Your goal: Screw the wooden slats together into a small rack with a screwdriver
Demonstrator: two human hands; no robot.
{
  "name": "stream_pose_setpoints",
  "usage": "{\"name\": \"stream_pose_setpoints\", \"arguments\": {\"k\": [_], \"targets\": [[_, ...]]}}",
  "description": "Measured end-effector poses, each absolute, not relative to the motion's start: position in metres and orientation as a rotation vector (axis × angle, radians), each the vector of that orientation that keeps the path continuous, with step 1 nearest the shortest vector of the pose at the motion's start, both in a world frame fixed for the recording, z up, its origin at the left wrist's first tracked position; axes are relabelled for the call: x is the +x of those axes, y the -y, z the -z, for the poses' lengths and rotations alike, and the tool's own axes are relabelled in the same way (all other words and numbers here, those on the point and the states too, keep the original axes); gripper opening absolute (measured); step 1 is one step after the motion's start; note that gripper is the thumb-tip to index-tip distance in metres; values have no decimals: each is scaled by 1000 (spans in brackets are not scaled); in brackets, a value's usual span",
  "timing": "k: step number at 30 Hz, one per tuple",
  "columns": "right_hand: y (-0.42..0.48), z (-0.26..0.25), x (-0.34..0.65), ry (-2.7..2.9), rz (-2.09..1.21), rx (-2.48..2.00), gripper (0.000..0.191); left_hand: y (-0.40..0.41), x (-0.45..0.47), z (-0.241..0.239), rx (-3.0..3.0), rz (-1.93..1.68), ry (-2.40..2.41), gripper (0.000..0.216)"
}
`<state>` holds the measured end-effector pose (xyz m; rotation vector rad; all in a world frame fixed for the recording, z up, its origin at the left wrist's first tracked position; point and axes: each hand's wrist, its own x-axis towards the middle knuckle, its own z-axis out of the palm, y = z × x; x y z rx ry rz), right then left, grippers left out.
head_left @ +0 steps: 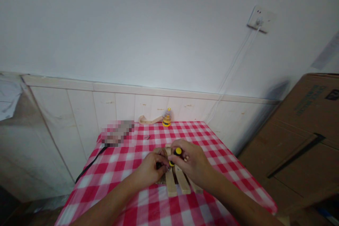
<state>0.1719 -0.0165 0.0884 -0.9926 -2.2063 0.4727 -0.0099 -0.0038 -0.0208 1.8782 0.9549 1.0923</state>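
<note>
My right hand (pixel 194 160) is wrapped round a yellow and black screwdriver (pixel 178 152), whose shaft points down at a wooden piece made of several pale slats (pixel 182 180). My left hand (pixel 152 167) is closed in a pinch close to the screwdriver's lower end, on the left side of the slats. Something small and shiny shows near its fingertips, too small to name. Under the slats and left hand lies a brownish piece (pixel 159 182), mostly covered by the hand. The screwdriver's tip is hard to make out.
A red-and-white checked cloth (pixel 127 201) covers the table. At its back edge stand a clear container with yellow base and cap (pixel 167 117) and a curved wooden piece (pixel 148 120). A small dark item (pixel 147 137) lies nearer. Left is a blurred-out object with a black strap (pixel 91 162). Cardboard boxes (pixel 299 141) stand right.
</note>
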Motion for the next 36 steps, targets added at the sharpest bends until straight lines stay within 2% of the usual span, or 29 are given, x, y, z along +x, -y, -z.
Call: {"name": "stream_pose_setpoints", "arguments": {"k": [4, 9, 21, 36], "targets": [[20, -93, 176, 2243, -503, -935, 9, 3, -10, 21, 1879, -1100, -944, 19], [26, -101, 183, 2311, -550, -901, 26, 2, -10, 24, 1865, -1094, -936, 18], [21, -88, 184, 2273, -455, -971, 24, 4, -8, 18, 1836, -1102, -936, 20], [21, -90, 182, 2187, -502, -1110, 15, 4, -9, 15, 1857, -1085, -948, 22]]}}
